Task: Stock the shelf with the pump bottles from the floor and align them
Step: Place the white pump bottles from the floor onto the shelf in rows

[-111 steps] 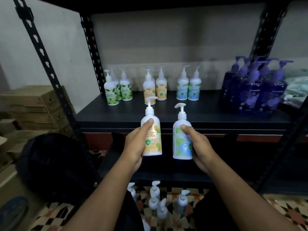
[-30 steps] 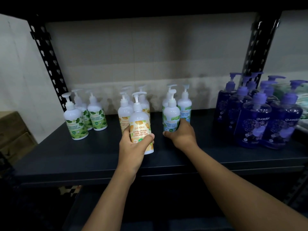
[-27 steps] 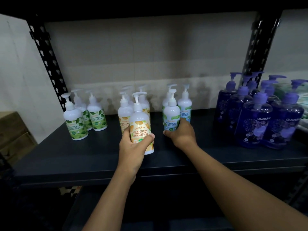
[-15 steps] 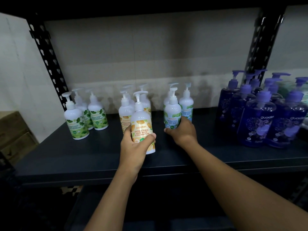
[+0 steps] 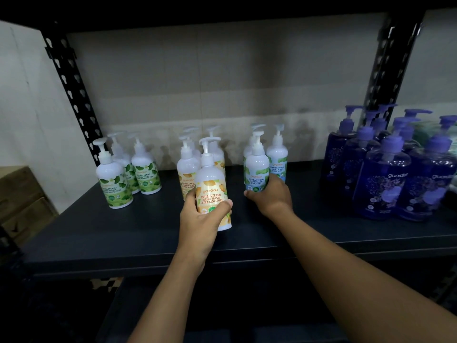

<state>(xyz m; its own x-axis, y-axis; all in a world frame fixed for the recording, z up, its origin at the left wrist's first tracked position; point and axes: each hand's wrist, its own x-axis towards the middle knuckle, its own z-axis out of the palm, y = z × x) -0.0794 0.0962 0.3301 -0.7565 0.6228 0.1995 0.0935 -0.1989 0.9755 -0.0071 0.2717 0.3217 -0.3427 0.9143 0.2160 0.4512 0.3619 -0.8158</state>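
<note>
Fingers of the left hand (image 5: 200, 219): curled round the orange bottle (image 5: 211, 189), thumb across its label.
Fingers of the right hand (image 5: 272, 198): wrapped low round the mint bottle (image 5: 257, 173).
Orange row (image 5: 188, 169): just beyond the left fingers, on the shelf (image 5: 111, 233).
Do well: seat each bottle square in front of its row, label outward.

On my feed I see stacked brown boxes (image 5: 18, 196) at the left edge of the frame, a pale wall (image 5: 197, 78) across the top, and a patch of patterned floor tile (image 5: 106, 283) at lower left. At the right, a cluster of dark blue bottles (image 5: 385, 179) stands upright, with something pale green (image 5: 430, 131), too blurred to tell, behind them
</note>
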